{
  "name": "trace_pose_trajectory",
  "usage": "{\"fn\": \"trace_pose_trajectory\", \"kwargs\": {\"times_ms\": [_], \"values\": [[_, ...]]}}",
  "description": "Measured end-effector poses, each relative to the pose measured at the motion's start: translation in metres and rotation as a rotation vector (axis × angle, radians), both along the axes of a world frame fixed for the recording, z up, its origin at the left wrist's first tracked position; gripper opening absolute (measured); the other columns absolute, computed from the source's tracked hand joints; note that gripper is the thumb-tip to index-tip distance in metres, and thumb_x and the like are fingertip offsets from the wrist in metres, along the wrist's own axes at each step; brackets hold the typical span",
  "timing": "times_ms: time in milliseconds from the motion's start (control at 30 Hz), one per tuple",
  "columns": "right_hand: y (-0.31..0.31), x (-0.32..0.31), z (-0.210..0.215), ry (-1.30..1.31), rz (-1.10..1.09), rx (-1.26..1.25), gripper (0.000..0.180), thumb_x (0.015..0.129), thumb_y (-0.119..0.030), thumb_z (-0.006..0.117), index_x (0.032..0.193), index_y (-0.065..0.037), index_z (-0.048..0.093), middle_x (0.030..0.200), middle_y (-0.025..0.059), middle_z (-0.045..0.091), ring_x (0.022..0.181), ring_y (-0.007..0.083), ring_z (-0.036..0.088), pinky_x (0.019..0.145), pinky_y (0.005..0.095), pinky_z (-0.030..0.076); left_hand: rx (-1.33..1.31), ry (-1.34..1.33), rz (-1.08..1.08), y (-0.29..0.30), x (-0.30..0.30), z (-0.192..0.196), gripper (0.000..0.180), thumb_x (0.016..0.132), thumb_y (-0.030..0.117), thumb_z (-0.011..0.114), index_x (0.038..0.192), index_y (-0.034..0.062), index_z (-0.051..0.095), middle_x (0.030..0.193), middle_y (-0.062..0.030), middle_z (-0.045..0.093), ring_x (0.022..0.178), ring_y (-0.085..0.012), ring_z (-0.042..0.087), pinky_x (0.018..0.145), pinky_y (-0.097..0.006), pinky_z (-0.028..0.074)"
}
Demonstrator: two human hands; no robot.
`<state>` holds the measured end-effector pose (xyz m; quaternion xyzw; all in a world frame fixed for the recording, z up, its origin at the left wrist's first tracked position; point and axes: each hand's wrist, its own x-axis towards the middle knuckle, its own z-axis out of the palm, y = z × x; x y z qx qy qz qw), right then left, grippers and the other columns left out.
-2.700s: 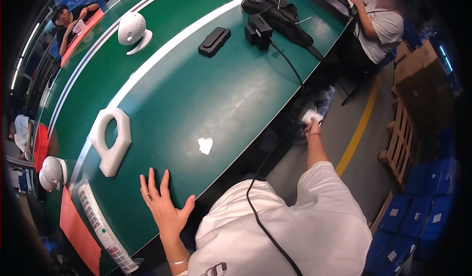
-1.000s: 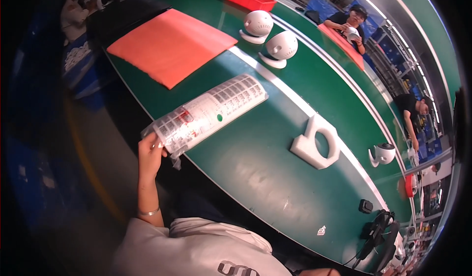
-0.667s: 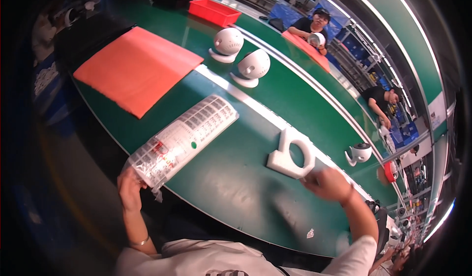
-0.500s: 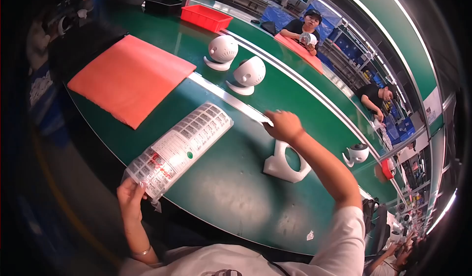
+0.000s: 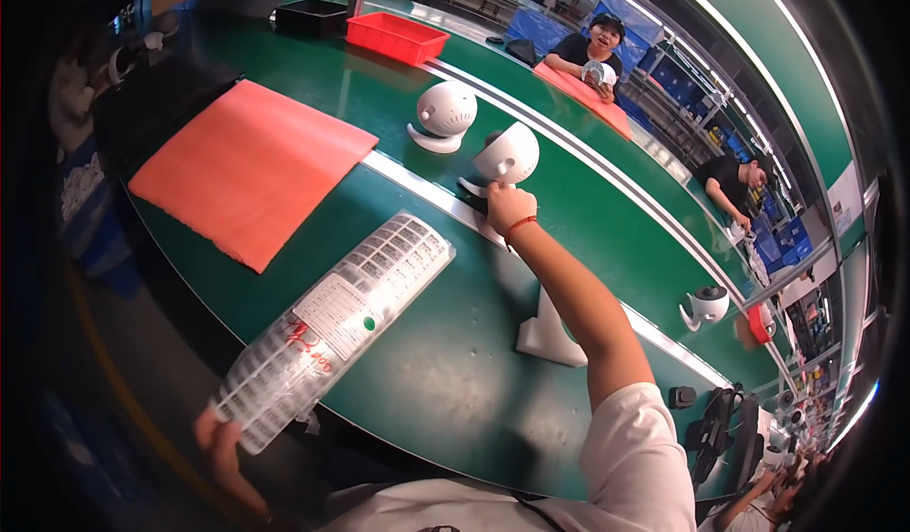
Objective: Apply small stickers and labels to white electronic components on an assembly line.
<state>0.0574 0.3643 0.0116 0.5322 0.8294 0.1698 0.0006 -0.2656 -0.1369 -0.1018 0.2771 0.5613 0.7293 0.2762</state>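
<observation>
White dome unit (image 5: pixel 505 156) sits on the belt strip of the green surface (image 5: pixel 445 390), just beside a second dome (image 5: pixel 444 115). Head view: right hand (image 5: pixel 506 205) is laid against the unit's base, fingers closed on it as far as can be seen. Clear tray pack (image 5: pixel 332 324) lies over the near edge, its low end held by left hand (image 5: pixel 223 447), fingers curled under it. Orange mat (image 5: pixel 246 167) is seen to the left, white bracket (image 5: pixel 550 333) partly hidden by the right forearm.
</observation>
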Motion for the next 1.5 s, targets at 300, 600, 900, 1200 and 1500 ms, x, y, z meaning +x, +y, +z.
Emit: {"fn": "trace_pose_trajectory", "kwargs": {"times_ms": [300, 600, 900, 1200, 1500], "values": [[-0.033, 0.071, 0.044, 0.159, 0.057, 0.284, 0.02, 0.08, -0.031, 0.065, 0.081, -0.011, 0.059, 0.079, 0.0087, 0.065, 0.064, 0.0321, 0.064, 0.053, 0.044, 0.05, 0.219, -0.022, -0.157, -0.034, -0.032, 0.056, 0.05, 0.084, 0.018, 0.057, 0.125, -0.008, 0.048, 0.118, -0.0205, 0.059, 0.107, -0.0284, 0.059, 0.095, -0.039, 0.046], [-0.167, 0.158, 0.149, 0.396, 0.224, -0.052, 0.019, 0.077, -0.027, 0.07, 0.077, -0.008, 0.065, 0.066, 0.0123, 0.062, 0.063, 0.0325, 0.062, 0.057, 0.0413, 0.046, 0.348, -0.39, 0.167, 0.004, -0.029, -0.02, 0.039, 0.085, 0.023, 0.051, 0.118, 0.0016, 0.054, 0.117, -0.0158, 0.06, 0.108, -0.0296, 0.057, 0.096, -0.045, 0.045], [-0.224, 0.193, 0.152, 0.38, 0.33, -0.418, 0.025, 0.078, -0.022, 0.075, 0.08, -0.001, 0.062, 0.061, 0.014, 0.056, 0.053, 0.0278, 0.05, 0.053, 0.0344, 0.04, 0.391, -0.738, -0.359, 0.051, 0.047, 0.039, 0.054, 0.085, 0.033, 0.046, 0.132, 0.006, 0.047, 0.134, -0.0124, 0.052, 0.123, -0.0323, 0.048, 0.099, -0.051, 0.039], [-0.197, 0.216, 0.14, 0.572, 0.208, -0.592, 0.034, 0.081, -0.026, 0.076, 0.094, 0.001, 0.061, 0.075, 0.0014, 0.053, 0.071, 0.0072, 0.043, 0.062, 0.0268, 0.04, 0.297, -0.638, -0.04, 0.08, 0.142, 0.053, 0.041, 0.089, 0.024, 0.045, 0.121, -0.0011, 0.051, 0.12, -0.0106, 0.057, 0.113, -0.0227, 0.054, 0.099, -0.036, 0.038], [-0.192, 0.205, 0.17, 0.647, 0.246, -0.604, 0.034, 0.081, -0.022, 0.074, 0.103, 0.001, 0.062, 0.084, 0.0084, 0.06, 0.077, 0.015, 0.054, 0.07, 0.0297, 0.045, 0.158, -0.657, -0.429, 0.078, 0.172, 0.087, 0.052, 0.091, 0.025, 0.04, 0.134, -0.0039, 0.039, 0.135, -0.0152, 0.049, 0.126, -0.0263, 0.045, 0.109, -0.046, 0.032]]}}
